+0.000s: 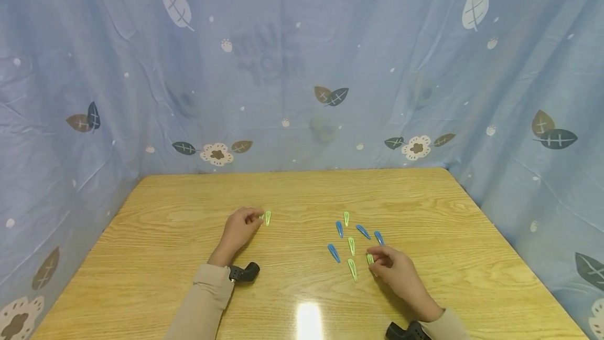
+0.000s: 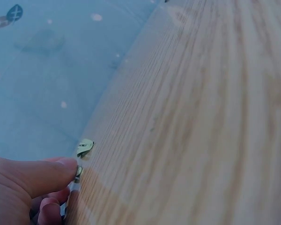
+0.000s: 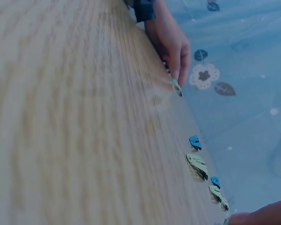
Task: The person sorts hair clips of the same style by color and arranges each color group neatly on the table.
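My left hand [image 1: 241, 229] is at the left of the table, its thumb and fingers pinching a light green snap hair clip [image 2: 78, 174] that they mostly cover. Just right of it lies another green hair clip [image 1: 268, 218], seen also beyond the thumb in the left wrist view. With thumb and fingertips, my right hand [image 1: 398, 274] pinches a green clip [image 1: 370, 259] at the right edge of a loose group. That group has three more green clips [image 1: 351, 246] and several blue hair clips [image 1: 333, 253], all lying apart on the wood.
The wooden table [image 1: 292, 277] carries a bright light reflection near its front edge. A blue curtain [image 1: 283, 67] with leaf and flower prints hangs behind and along both sides. Black wrist-worn devices [image 1: 244, 272] sit at both cuffs.
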Available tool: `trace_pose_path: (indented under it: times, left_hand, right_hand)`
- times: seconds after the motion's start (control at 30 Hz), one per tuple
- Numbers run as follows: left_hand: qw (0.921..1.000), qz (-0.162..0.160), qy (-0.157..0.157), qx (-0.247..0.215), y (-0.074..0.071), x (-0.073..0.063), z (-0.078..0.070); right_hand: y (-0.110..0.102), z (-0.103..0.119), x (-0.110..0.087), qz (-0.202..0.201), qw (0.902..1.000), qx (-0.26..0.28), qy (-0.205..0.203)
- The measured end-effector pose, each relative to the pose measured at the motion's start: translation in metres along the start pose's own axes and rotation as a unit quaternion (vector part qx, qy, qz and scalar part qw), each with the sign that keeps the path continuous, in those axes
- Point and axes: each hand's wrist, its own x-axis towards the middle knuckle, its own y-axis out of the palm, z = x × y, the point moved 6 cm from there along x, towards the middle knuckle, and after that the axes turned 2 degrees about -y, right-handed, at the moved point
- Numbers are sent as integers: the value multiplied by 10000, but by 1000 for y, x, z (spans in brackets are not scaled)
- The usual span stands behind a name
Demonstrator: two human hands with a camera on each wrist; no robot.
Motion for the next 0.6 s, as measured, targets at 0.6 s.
trace_pose_path:
  times: [0.6]
  left_hand:
    - [10000,-11,10,-14,0,1,-1]
  right_hand:
    - [0,-2,3,-25,9926,1152,371]
